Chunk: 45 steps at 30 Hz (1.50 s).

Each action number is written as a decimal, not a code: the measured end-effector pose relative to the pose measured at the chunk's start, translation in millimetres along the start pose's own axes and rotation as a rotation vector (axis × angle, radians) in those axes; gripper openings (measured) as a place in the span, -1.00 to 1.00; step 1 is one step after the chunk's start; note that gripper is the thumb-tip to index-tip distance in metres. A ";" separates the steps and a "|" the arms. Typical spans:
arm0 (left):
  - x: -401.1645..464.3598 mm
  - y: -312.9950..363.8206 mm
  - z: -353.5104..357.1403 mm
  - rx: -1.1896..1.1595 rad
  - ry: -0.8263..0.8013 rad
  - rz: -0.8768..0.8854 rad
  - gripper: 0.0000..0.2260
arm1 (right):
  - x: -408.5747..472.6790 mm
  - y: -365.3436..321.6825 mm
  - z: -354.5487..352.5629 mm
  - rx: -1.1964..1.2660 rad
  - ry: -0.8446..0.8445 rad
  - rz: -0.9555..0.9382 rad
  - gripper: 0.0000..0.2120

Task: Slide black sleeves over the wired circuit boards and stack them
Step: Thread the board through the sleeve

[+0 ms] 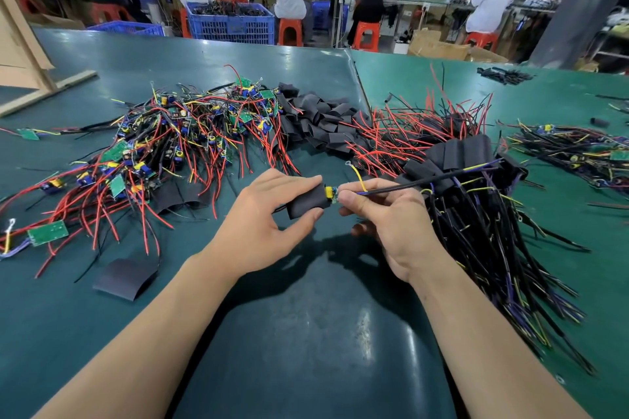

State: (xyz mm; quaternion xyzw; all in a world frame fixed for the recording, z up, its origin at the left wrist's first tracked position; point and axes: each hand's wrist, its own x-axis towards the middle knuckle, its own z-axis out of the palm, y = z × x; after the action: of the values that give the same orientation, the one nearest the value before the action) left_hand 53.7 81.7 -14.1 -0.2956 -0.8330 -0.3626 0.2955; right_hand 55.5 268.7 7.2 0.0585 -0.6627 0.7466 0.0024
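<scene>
Black sleeve (pixel 308 201) nearly covers circuit board (pixel 332 194), held above surface (pixel 306 316). Left hand (pixel 269 214) pinches sleeve steady; right hand (pixel 381 214) grips board's wires (pixel 408 184) to feed. Finished stack (pixel 459 160) right, unsleeved pile (pixel 170 139) left for reach.

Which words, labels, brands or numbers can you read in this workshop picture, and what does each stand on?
None can be read.
Green circuit boards in the wired heap: any markings too small and blurred.
Black tubular sleeve in the left hand: no print visible.
Blue plastic crate: no label legible.
</scene>
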 end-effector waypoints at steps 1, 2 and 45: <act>0.0 0.6 0.4 -0.004 0.002 0.006 -0.66 | 0.0 -0.4 0.4 0.016 -0.004 0.011 -0.82; 0.1 1.4 0.9 -0.009 0.002 0.009 -0.66 | 0.0 -0.5 0.8 0.019 -0.007 0.018 -0.81; 2.9 1.2 0.4 0.034 0.039 0.017 -0.65 | 3.7 0.0 -1.9 0.060 0.196 -0.044 -0.90</act>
State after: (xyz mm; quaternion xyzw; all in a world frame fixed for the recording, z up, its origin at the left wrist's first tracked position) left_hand 52.6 83.5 -11.8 -0.2906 -0.8306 -0.3514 0.3197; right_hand 51.6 270.3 7.3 -0.0003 -0.6354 0.7679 0.0818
